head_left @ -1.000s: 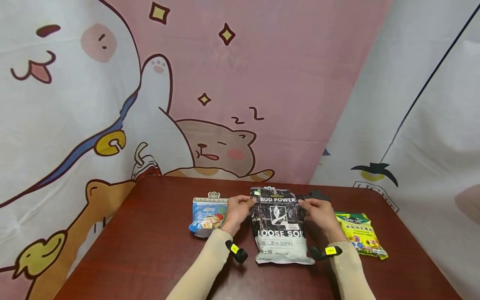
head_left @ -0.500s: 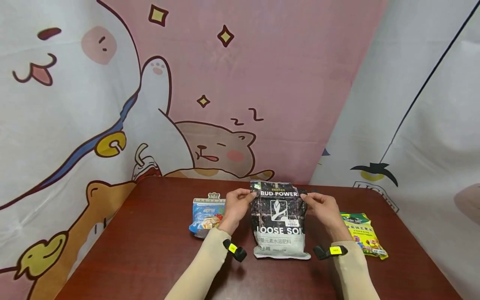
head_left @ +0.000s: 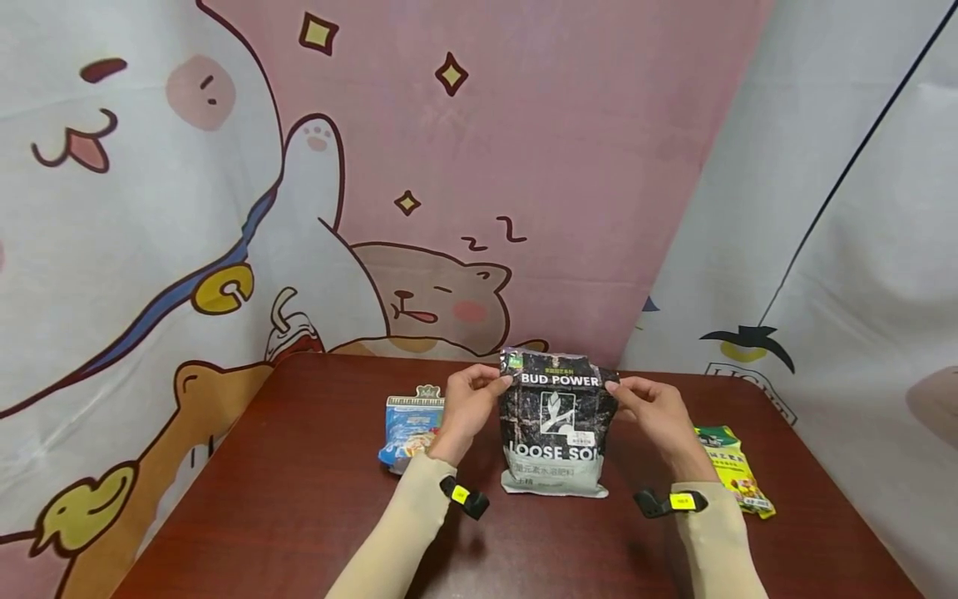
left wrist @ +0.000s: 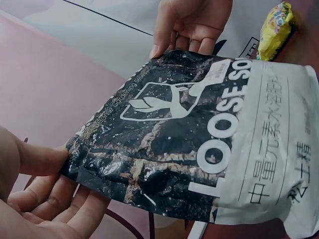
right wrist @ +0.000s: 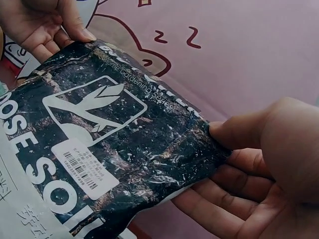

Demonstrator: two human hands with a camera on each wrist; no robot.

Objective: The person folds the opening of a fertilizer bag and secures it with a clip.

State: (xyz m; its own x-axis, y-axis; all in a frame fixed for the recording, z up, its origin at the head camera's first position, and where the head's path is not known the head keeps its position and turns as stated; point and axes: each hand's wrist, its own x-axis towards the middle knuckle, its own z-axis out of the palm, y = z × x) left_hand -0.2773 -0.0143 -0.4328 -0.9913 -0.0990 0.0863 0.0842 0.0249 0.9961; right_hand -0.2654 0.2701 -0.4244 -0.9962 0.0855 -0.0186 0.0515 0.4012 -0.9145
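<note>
While left hand [head_left: 467,409] and right hand [head_left: 662,416] pinch its upper side edges, black-and-white bag [head_left: 557,428] stands upright over table [head_left: 299,466], base contact unclear; likely soft, slick, bottom-heavy; best gripped there, both sides.

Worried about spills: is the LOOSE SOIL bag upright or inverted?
Upright: left hand and right hand pinch the LOOSE SOIL bag, BUD POWER end uppermost.
</note>
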